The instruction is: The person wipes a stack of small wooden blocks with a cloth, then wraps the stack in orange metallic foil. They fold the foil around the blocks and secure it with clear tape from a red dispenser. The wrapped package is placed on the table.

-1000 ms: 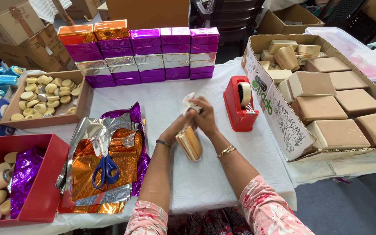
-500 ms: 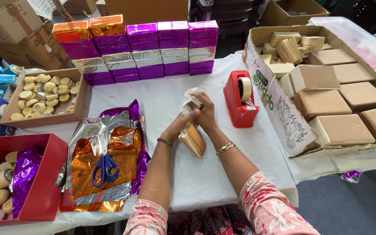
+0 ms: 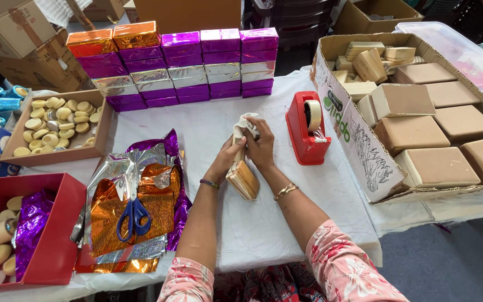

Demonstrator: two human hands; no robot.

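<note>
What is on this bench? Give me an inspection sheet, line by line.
Surface: table under white cloth.
Job's things: wooden block and pale cloth, both held over the table.
Clutter: blue scissors on foil sheets; red tape dispenser; stacked foil-wrapped boxes; red box; tray of round pieces.
Grippers: left hand and right hand grip block and cloth together.
Cables: nothing seen.
Surroundings: cardboard box of tan blocks; cartons behind.
</note>
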